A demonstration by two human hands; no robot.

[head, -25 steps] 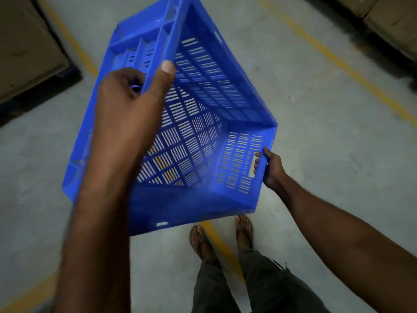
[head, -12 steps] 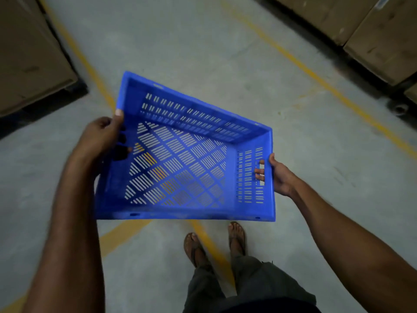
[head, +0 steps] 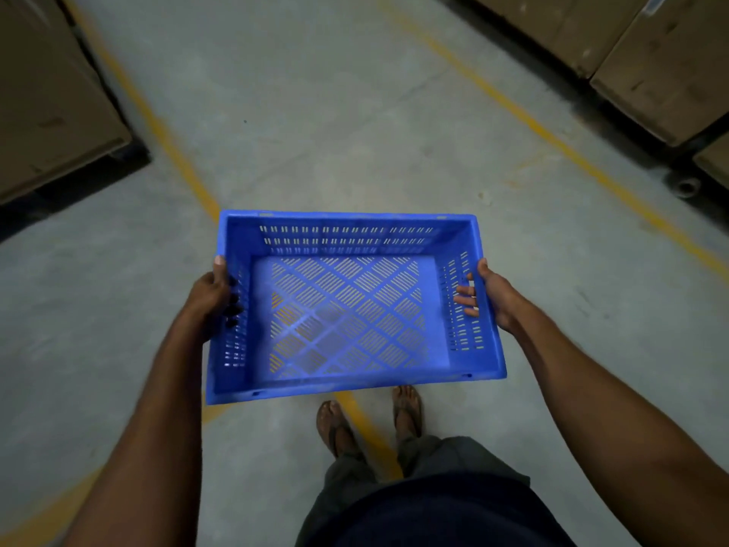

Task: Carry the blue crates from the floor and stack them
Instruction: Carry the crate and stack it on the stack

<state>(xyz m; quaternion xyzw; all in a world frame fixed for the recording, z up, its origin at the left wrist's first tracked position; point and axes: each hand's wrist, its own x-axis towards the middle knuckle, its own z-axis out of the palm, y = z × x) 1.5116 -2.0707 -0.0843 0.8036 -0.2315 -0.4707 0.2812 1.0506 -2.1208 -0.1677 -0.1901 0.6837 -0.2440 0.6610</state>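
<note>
An empty blue slotted crate (head: 347, 309) hangs level in the air in front of my body, open side up. My left hand (head: 211, 294) grips its left short wall, fingers through the handle slot and thumb on the rim. My right hand (head: 487, 294) grips the right short wall the same way, its fingertips showing inside the crate. No other blue crate is in view.
Grey concrete floor with yellow lane lines (head: 552, 140) running away from me. Cardboard boxes (head: 51, 96) sit on a dark pallet at the left, and more cardboard boxes (head: 651, 61) line the right side. My sandalled feet (head: 371, 420) stand below the crate.
The crate has swung down from a steep tilt to level and squared up in front of me. My left hand has dropped from high up to the same height as the right.
</note>
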